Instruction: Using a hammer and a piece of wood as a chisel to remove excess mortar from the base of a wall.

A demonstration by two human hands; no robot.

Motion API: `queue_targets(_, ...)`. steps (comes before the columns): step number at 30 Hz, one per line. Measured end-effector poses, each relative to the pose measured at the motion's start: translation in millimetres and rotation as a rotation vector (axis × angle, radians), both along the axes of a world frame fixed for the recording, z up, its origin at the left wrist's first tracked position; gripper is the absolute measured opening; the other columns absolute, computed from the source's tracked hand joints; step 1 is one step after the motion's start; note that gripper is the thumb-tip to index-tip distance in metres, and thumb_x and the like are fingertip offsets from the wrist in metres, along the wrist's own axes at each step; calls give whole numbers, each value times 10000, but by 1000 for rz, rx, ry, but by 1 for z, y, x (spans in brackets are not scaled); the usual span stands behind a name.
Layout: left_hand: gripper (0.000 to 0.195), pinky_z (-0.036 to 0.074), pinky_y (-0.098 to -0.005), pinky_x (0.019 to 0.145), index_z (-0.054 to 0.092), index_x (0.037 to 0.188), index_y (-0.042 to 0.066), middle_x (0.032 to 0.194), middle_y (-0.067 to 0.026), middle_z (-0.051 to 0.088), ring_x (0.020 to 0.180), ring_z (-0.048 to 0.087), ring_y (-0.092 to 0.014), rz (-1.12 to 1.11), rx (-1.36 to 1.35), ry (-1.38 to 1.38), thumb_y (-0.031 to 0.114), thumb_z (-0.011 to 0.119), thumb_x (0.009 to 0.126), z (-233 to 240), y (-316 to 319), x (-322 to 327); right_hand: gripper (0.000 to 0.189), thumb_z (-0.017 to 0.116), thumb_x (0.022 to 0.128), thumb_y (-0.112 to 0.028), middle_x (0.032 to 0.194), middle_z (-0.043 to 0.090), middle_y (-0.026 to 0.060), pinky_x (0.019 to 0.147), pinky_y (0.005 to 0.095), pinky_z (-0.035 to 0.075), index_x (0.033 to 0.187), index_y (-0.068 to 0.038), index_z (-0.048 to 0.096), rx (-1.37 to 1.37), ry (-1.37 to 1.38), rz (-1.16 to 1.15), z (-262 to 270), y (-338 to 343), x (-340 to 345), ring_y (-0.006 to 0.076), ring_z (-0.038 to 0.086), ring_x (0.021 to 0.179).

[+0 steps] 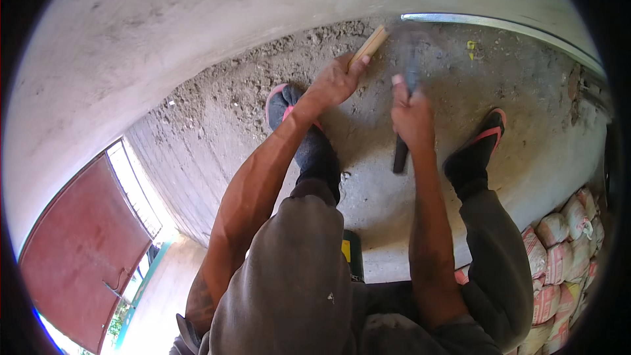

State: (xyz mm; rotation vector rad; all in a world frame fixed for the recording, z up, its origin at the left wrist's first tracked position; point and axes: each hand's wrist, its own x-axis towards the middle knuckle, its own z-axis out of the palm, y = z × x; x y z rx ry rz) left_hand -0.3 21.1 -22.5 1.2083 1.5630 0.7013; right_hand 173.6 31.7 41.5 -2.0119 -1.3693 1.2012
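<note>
My left hand (337,81) is closed around a short light wooden stick (368,47), whose far end points up and right toward the wall's base. To its right, my right hand (414,113) grips a hammer (413,66) by its dark handle, the butt sticking out below the fist. The hammer's head is blurred by motion near the end of the stick; whether they touch I cannot tell. Beneath both hands lies a rough concrete floor (374,128) with crumbled bits along the wall.
A pale wall (197,19) curves across the top, with a metal strip (493,23) along its base at the right. Stacked filled sacks (559,256) stand lower right. My feet in flip-flops flank the hands. A red metal door (88,251) is at the left; a yellow scrap (471,49) lies upper right.
</note>
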Motion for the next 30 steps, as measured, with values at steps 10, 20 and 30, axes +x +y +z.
queue_targets(10, 440, 426, -366, 539, 561, 907, 3, 608, -92, 454, 552, 493, -197, -5, -84, -26, 409, 446, 1030, -10, -6, -15, 345, 587, 962, -325, 700, 613, 158, 601, 357, 491, 948, 16, 535, -393, -56, 124, 16, 12, -21, 246, 624, 624)
queue_targets(20, 452, 468, -524, 621, 562, 994, -16, 738, -271, 605, 739, 620, -455, -62, 96, 252, 432, 503, 995, -15, -10, -9, 416, 549, 967, -402, 636, 543, 92, 456, 344, 484, 954, 14, 520, -233, 164, -87, -10, -2, 2, 206, 566, 461)
queue_targets(30, 400, 555, -478, 562, 568, 966, 65, 621, -156, 645, 618, 681, -361, -361, 124, 873, 464, 540, 967, 108, 20, -18, 408, 554, 969, -415, 578, 517, 57, 406, 340, 425, 881, -18, 526, -386, 134, -102, -22, -15, 35, 162, 513, 413)
